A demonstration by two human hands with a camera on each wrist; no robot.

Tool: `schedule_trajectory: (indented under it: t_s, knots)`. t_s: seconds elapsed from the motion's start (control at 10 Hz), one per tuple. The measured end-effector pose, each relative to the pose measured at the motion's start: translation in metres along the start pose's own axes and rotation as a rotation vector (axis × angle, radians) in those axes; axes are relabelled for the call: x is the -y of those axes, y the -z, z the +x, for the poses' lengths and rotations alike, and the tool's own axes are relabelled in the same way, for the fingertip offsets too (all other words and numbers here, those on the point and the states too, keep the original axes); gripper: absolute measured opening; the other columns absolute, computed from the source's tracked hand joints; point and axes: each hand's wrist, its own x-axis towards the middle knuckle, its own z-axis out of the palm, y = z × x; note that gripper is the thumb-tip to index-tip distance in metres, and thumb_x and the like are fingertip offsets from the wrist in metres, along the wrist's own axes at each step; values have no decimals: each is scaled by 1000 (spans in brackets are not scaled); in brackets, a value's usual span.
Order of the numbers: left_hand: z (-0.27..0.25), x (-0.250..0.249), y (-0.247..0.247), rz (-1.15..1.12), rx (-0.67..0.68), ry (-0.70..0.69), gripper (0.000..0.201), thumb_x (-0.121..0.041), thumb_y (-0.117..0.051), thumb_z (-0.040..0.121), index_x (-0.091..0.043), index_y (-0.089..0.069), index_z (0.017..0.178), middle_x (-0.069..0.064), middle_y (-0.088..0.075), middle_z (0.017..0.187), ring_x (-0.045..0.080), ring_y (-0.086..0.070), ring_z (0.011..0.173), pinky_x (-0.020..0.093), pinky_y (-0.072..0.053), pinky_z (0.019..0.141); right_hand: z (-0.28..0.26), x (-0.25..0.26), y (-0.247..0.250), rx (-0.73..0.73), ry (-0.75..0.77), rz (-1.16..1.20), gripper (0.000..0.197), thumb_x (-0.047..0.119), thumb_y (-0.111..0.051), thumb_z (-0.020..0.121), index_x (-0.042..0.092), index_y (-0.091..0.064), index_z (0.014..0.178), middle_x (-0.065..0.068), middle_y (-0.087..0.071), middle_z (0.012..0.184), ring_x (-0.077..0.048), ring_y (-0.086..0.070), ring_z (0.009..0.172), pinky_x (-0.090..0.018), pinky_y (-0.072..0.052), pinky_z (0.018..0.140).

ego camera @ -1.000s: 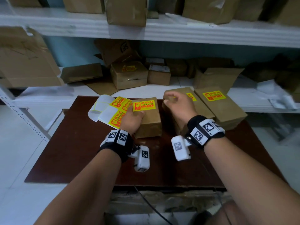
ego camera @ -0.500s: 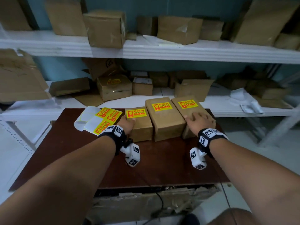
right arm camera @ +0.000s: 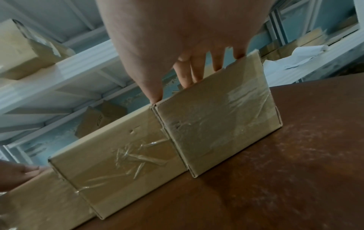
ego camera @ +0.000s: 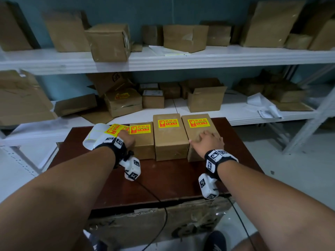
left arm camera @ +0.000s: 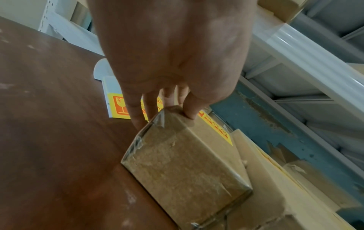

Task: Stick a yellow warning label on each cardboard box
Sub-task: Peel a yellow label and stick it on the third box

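Three cardboard boxes stand side by side on the brown table (ego camera: 163, 180): the left box (ego camera: 144, 147), the middle box (ego camera: 170, 140) and the right box (ego camera: 194, 132). Each top carries a yellow warning label (ego camera: 140, 129), (ego camera: 168, 123), (ego camera: 197, 122). My left hand (ego camera: 127, 140) is against the left box (left arm camera: 187, 163), fingers straight down its left side and thumb on its top corner. My right hand (ego camera: 208, 142) lies flat on the near end of the right box (right arm camera: 216, 118), fingers spread. A curled strip of labels (ego camera: 101, 134) lies on the table behind my left hand.
White shelving (ego camera: 181, 58) runs behind the table on two levels, crowded with cardboard boxes and loose papers (ego camera: 262, 105). A cable (ego camera: 159, 205) hangs over the table's front edge. Torn cardboard (ego camera: 154, 225) sits under the table front.
My right hand went from a loose fist over the middle box to lying flat on the right box. The three boxes now stand tight in a row. The view has tilted upward.
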Motion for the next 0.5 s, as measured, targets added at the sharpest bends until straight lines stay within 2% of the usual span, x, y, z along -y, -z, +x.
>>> schedule_trajectory:
  t_s: [0.1,0.2,0.3,0.4,0.5]
  knots:
    - [-6,-2,4,-24,31,53,11,-11,-58,91,-11,-64,101,13,-60,97,24,-54,87,30,-50,73,-9,2,4,4,5,-42,59,69,-41,90,27,-60,127,6,-52,142,-27,-40,137,-49,-30,113]
    - [-11,-2,7,23,112,93,28,-11,-46,101,2,-64,119,16,-66,119,27,-58,98,29,-43,69,-16,7,8,8,-1,-65,61,69,-41,90,27,-58,132,6,-52,142,-27,-41,136,-48,-33,110]
    - [-10,6,12,356,98,-77,32,-13,-41,104,1,-62,124,13,-63,128,26,-59,111,26,-47,85,-16,12,11,39,-11,-58,58,69,-42,89,27,-61,123,3,-54,136,-28,-44,133,-49,-35,105]
    - [-17,5,16,275,146,15,31,-15,-49,101,-4,-63,126,12,-64,124,24,-59,101,17,-51,72,-12,19,13,74,-30,-95,63,65,-44,90,18,-58,129,-6,-54,138,-33,-44,131,-49,-36,105]
    - [4,15,10,250,114,-52,29,-18,-53,98,-4,-66,120,11,-67,120,27,-61,104,29,-51,83,-13,32,17,54,-50,-90,62,58,-43,96,12,-54,136,-12,-50,144,-36,-41,135,-50,-32,111]
